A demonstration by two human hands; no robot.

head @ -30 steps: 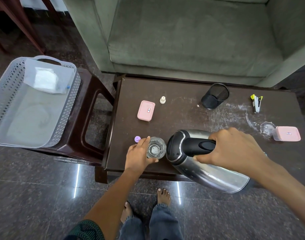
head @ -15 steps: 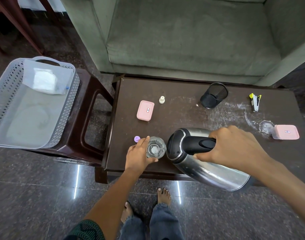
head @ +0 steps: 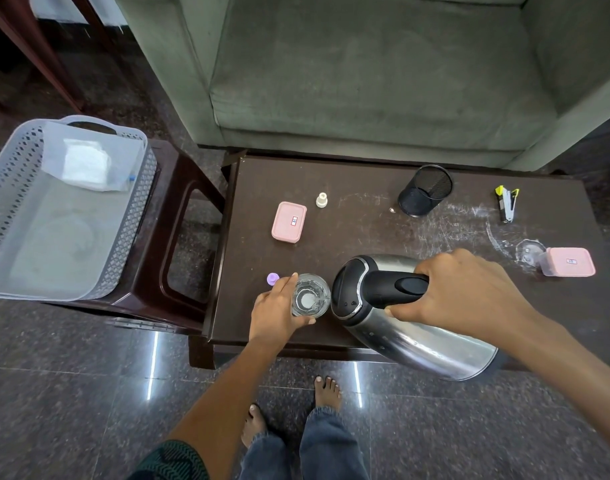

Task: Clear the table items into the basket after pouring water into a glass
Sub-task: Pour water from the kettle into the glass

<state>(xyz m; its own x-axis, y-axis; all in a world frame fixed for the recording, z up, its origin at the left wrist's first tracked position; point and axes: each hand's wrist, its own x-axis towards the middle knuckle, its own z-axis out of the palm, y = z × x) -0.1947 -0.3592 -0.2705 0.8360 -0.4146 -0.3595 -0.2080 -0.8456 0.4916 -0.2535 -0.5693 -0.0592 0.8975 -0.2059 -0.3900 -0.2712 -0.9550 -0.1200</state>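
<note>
A clear glass [head: 310, 300] stands near the front left of the dark table [head: 365, 233], and my left hand [head: 277, 311] wraps its left side. My right hand [head: 464, 294] grips the black handle of a steel kettle [head: 397, 317], tipped left with its spout at the glass rim. Loose on the table lie a pink box [head: 289, 221], a white cap [head: 321, 199], a purple cap [head: 272, 278], a black mesh cup [head: 425, 190], a stapler [head: 507, 203], a second pink box [head: 567, 266] and a clear lid [head: 529, 251]. The grey basket [head: 130, 216] stands at the left.
The basket rests on a dark brown stool [head: 178, 237] left of the table and holds a clear bag [head: 88, 161]. A green sofa [head: 365, 81] sits right behind the table. My bare feet [head: 326, 393] stand on the glossy floor at the table's front edge.
The kettle has stayed tipped at the glass with both hands in place. The view has shifted only slightly.
</note>
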